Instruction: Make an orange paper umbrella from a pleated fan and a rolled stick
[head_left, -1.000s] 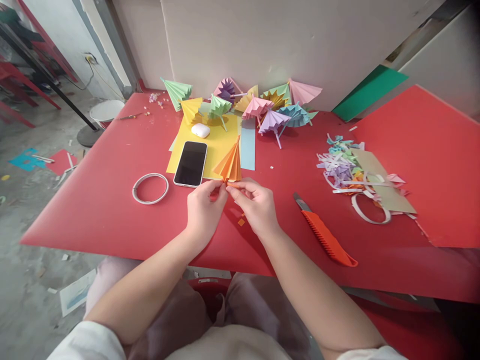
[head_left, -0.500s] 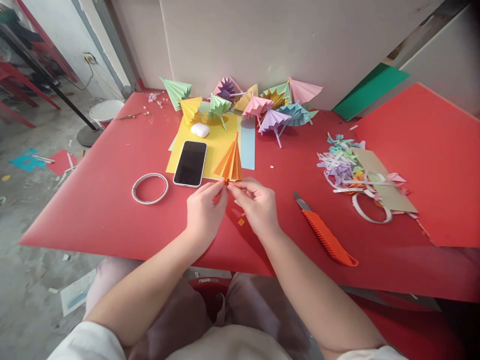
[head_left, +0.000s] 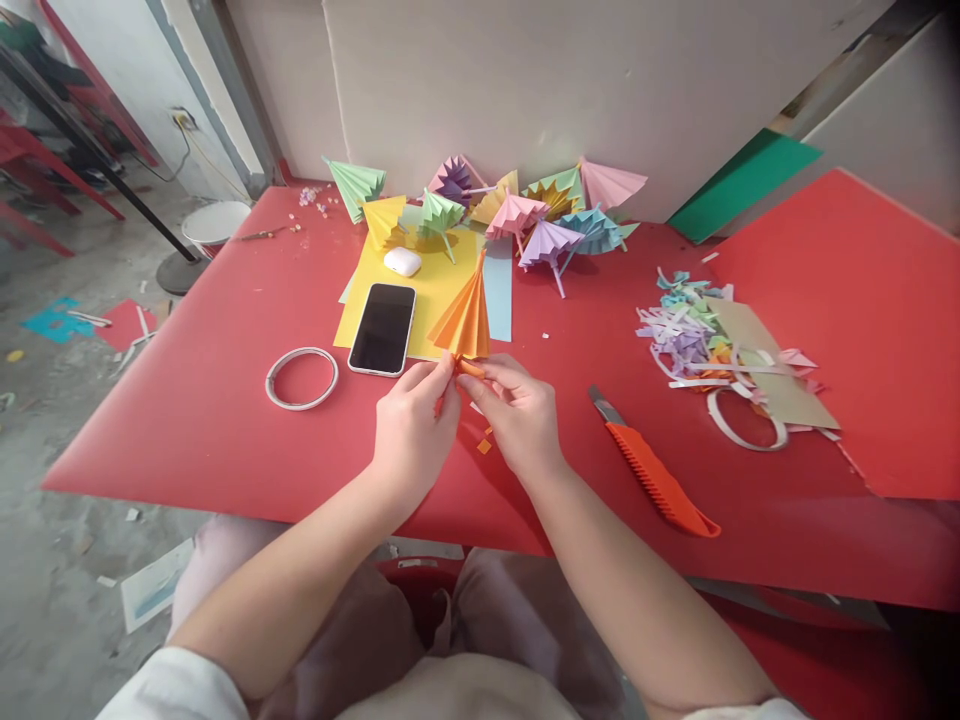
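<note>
An orange pleated paper umbrella (head_left: 466, 312) stands partly folded, tip up, above my joined fingertips. My left hand (head_left: 415, 428) is closed in a pinch on its orange stick just under the pleats. My right hand (head_left: 521, 410) is closed too, thumb and finger pressing the curved orange end of that stick; the fingers hide part of it. Small orange paper scraps (head_left: 484, 446) lie on the red table below my hands. Behind the umbrella are sheets of yellow paper (head_left: 352, 315) and light blue paper (head_left: 498, 295).
A phone (head_left: 383, 330), a white earbud case (head_left: 403, 262) and a tape roll (head_left: 301, 379) lie to the left. An orange utility knife (head_left: 656, 475) with its blade out lies right. Several paper umbrellas (head_left: 551, 240) line the back; paper strips (head_left: 682, 335) are heaped at right.
The umbrella's tip has tilted slightly to the right. The orange end at my right fingertips now shows as a curve. The whole view has shifted very slightly.
</note>
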